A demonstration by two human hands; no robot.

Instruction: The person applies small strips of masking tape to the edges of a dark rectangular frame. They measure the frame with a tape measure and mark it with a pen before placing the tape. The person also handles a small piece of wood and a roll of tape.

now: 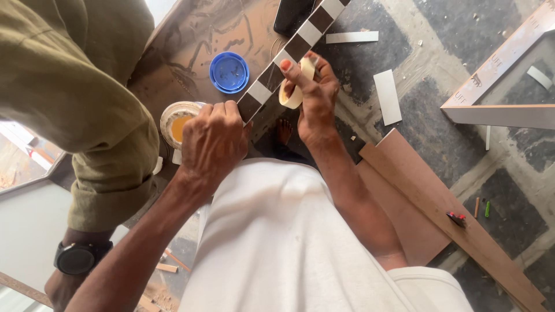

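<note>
holding a checkered strip (289,55) of dark and white squares, which runs diagonally from frame centre to the top edge, above a brown board (196,34) at upper centre. left hand (213,141) at centre: fingers curled into a closed fist around the strip's near end, knuckles up. right hand (315,95) just right of it: fingers wrapped about a tape roll (292,92), thumb pressed on the strip's face; roll touches the strip's edge. whether tape is already drawn out cannot be told. blue lid (229,72) lies on the board left of the strip; open glue tub (178,122) with orange-yellow contents sits just beside the left fist. white offcuts (387,97) on the floor at upper right, wood planks (439,202) at right. a second person's sleeve (87,98), olive, fills the upper left, with a watch (78,258) at lower left. risks, as judged: strip is long and held only at one end, so it could flex or snap under thumb pressure; the left fist is close enough to the tub to knock or tip it; the roll could slip from the curled fingers if the grip shifts; the neighbour's arm crowds the left side and could bump the work.
</note>
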